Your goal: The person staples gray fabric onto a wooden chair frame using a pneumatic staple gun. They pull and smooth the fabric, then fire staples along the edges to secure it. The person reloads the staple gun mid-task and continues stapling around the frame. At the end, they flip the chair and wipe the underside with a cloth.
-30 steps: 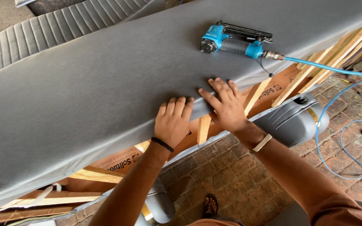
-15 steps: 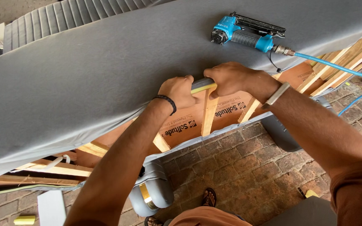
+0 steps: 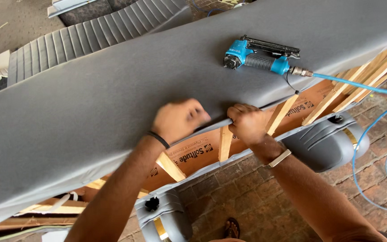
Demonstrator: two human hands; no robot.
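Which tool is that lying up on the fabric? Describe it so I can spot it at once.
Start from the long grey fabric stretched over the wooden frame. Beyond the right hand, a pneumatic staple gun lies on its side on the fabric. It is the only bright blue tool, with a black magazine and a blue coiled air hose trailing right.

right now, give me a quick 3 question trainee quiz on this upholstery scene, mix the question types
1. True or false: the blue pneumatic stapler is in the right hand.
2. Multiple choice: what does the right hand grip? A) the edge of the grey fabric B) the blue air hose C) a brick.
3. Short answer: what does the grey fabric cover?

Key
1. False: it lies on the fabric, apart from both hands.
2. A
3. A wooden frame; its slats show below the edge, where the blurred left hand also rests on the fabric.
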